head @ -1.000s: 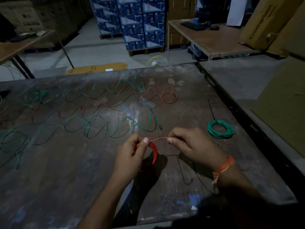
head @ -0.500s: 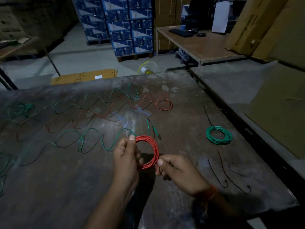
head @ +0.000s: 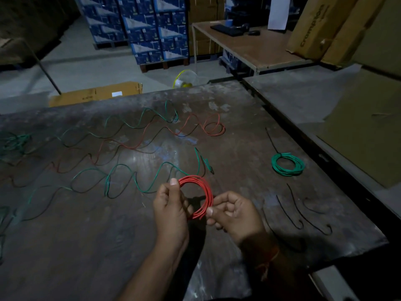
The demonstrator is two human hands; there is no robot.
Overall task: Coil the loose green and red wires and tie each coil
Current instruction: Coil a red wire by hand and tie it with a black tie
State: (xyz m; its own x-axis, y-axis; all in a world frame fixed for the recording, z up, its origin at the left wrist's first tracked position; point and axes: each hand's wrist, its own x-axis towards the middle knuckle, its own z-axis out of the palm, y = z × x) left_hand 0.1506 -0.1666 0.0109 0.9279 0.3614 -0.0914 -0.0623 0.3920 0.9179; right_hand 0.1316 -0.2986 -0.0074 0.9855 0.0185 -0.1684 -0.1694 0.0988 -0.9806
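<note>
Gripping a red coil [head: 200, 195] above the near middle of the worktable [head: 86, 246], both hands are working in the head view, the only view supplied. The left hand [head: 171, 210] is pinching the coil's upper left arc, thumb on top and fingers curled behind. The right hand [head: 235, 213] is pinching the coil's lower right arc between thumb and curled fingers; an orange thread band [head: 270, 258] is sitting on that wrist.

A finished green coil [head: 287, 165] is lying flat on the table's right side, well apart from the hands, with a dark tie tail running away from it. About 3 loose black ties [head: 303, 210] are lying just right of the right hand.

A loose green wire [head: 138, 181] is snaking across the table just beyond the hands. A loose red wire [head: 191, 129] is running farther back, ending in a small loop. Another green wire [head: 149, 118] is lying beside it, and a green tangle [head: 15, 142] is sitting at the far left.

Lighting is dim.
</note>
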